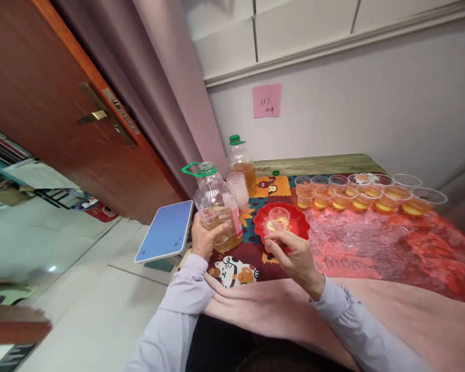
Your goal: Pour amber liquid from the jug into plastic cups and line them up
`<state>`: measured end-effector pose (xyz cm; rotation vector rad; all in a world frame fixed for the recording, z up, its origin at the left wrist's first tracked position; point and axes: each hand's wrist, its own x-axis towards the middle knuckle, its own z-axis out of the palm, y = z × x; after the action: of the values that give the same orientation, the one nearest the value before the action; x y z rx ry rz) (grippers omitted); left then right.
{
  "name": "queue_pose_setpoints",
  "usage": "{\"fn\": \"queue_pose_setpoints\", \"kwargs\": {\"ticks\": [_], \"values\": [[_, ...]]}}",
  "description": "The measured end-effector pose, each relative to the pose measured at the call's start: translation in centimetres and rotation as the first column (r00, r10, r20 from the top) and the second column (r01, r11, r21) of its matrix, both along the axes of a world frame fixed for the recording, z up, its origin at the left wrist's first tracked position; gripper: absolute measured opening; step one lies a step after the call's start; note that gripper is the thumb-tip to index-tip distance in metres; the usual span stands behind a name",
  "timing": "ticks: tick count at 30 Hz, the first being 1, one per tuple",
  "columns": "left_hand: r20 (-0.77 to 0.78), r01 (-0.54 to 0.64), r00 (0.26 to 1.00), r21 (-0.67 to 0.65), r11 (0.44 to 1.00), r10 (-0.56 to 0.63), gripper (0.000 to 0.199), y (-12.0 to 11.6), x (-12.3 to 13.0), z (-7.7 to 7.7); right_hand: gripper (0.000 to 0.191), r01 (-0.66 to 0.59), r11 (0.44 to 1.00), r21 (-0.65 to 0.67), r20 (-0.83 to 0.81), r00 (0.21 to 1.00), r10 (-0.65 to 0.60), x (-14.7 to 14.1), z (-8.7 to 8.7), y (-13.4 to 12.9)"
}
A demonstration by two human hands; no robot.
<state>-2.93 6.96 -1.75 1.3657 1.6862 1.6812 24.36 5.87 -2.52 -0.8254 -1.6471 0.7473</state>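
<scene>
My left hand [209,235] is wrapped round the lower part of a large clear bottle [217,206] of amber liquid, which is uncapped and has a green handle loop at its neck. A clear plastic cup [279,218] stands in a scalloped red dish [260,219]. My right hand [290,253] is at the near edge of that dish, just below the cup, with thumb and fingers brought close together; whether anything is between them is too small to tell. Rows of clear cups [344,194] with yellow liquid stand to the right.
Behind the held bottle are a stack of clear cups [238,188] and a second bottle [243,168] with a green cap. A loose green cap [276,173] lies farther back. At the left is a small blue-topped stand [166,230]; the wall rises behind the table.
</scene>
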Motion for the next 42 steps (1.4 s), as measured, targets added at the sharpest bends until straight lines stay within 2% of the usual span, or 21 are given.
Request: {"fn": "queue_pose_setpoints", "kwargs": {"ticks": [2, 4, 7, 9, 12, 17, 19, 24, 29, 32, 37, 42], "values": [[0.015, 0.024, 1.000, -0.055, 0.998, -0.024, 0.089, -0.8, 0.3, 2.3, 0.013, -0.083, 0.994, -0.077, -0.037, 0.996, 0.080, -1.1, 0.5, -0.4], [-0.061, 0.043, 0.997, -0.095, 0.995, -0.049, 0.090, -1.8, 0.5, 4.6, 0.020, -0.149, 0.966, -0.212, -0.112, 0.986, 0.127, -2.4, 0.6, -0.7], [-0.158, 0.069, 0.982, -0.187, 0.980, -0.100, 0.094, -3.2, 0.8, 7.2, 0.062, -0.259, 0.877, -0.405, -0.255, 0.953, 0.164, -4.3, 0.2, -1.0], [-0.231, 0.059, 0.966, -0.249, 0.967, -0.118, 0.096, -4.0, 0.8, 7.9, 0.083, -0.343, 0.817, -0.463, -0.339, 0.921, 0.194, -5.2, -0.3, -0.9], [-0.367, 0.016, 0.920, -0.309, 0.951, -0.134, 0.092, -4.8, 0.7, 7.8, 0.090, -0.450, 0.755, -0.477, -0.441, 0.866, 0.236, -5.7, -1.3, -0.6], [-0.573, -0.052, 0.808, -0.299, 0.953, -0.135, 0.092, -5.3, 0.4, 6.2, 0.075, -0.576, 0.683, -0.449, -0.607, 0.757, 0.240, -5.4, -2.6, -0.4], [-0.621, -0.060, 0.773, -0.274, 0.960, -0.129, 0.092, -5.1, 0.4, 5.7, 0.078, -0.608, 0.662, -0.439, -0.653, 0.722, 0.230, -5.3, -2.9, -0.5], [-0.715, -0.056, 0.687, -0.231, 0.971, -0.131, 0.094, -4.6, 0.7, 5.3, 0.100, -0.654, 0.644, -0.396, -0.709, 0.663, 0.238, -5.4, -3.7, -0.4], [-0.808, -0.053, 0.571, -0.210, 0.976, -0.143, 0.091, -4.3, 0.8, 5.7, 0.111, -0.665, 0.651, -0.367, -0.729, 0.640, 0.243, -5.7, -4.2, -0.5], [-0.808, -0.033, 0.568, -0.211, 0.977, -0.156, 0.087, -4.1, 0.6, 6.1, 0.113, -0.680, 0.635, -0.367, -0.734, 0.631, 0.252, -5.8, -4.2, -0.7], [-0.757, -0.021, 0.631, -0.239, 0.971, -0.173, 0.093, -4.2, 0.4, 6.6, 0.113, -0.688, 0.628, -0.365, -0.732, 0.629, 0.263, -5.8, -4.3, -1.1], [-0.807, -0.085, 0.564, -0.267, 0.960, -0.175, 0.092, -4.7, 1.3, 7.1, 0.113, -0.701, 0.622, -0.351, -0.737, 0.616, 0.278, -5.7, -4.4, -0.9]]}}
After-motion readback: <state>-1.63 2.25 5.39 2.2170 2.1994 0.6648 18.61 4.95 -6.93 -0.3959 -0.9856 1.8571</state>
